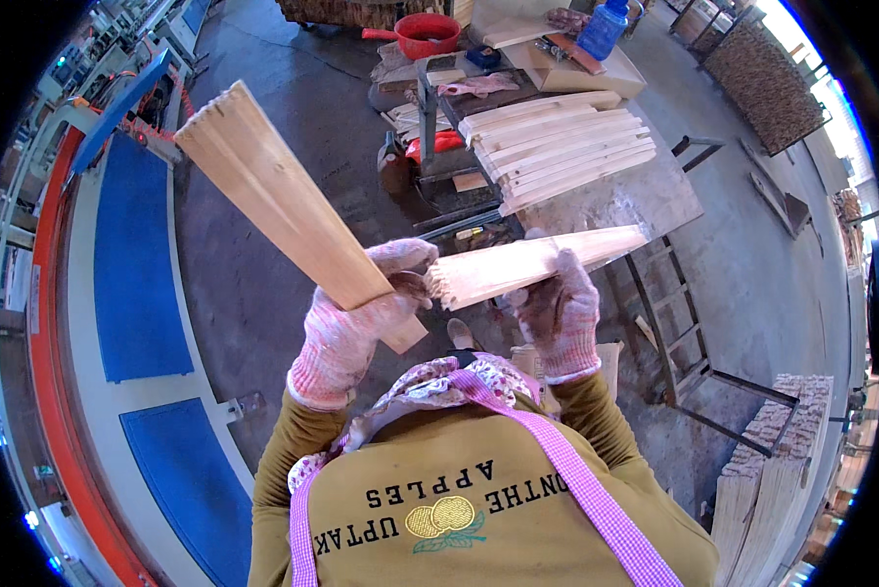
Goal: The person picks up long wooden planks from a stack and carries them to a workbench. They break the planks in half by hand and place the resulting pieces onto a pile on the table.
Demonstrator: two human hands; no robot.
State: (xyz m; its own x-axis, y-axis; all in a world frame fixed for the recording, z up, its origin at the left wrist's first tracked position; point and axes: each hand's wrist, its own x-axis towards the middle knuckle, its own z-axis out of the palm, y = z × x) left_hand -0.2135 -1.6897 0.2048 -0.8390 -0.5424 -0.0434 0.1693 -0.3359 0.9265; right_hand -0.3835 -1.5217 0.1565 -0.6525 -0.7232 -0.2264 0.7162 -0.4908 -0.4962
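Note:
Both my hands wear pinkish-white knitted work gloves. My left hand is closed round the lower part of a long pale wooden board, which slants up to the far left; its short lower end sticks out below the hand. In my right hand is a second wooden board, pointing to the right, its jagged, finger-cut end close to my left fingers. Whether that end touches the left glove, I cannot tell. Beyond the right hand, a row of wooden strips lies on a metal-topped table.
A long machine with blue panels and an orange-red edge runs along the left. Stacked boards stand at the lower right beside a metal frame. At the far side are a red pan and a blue jug.

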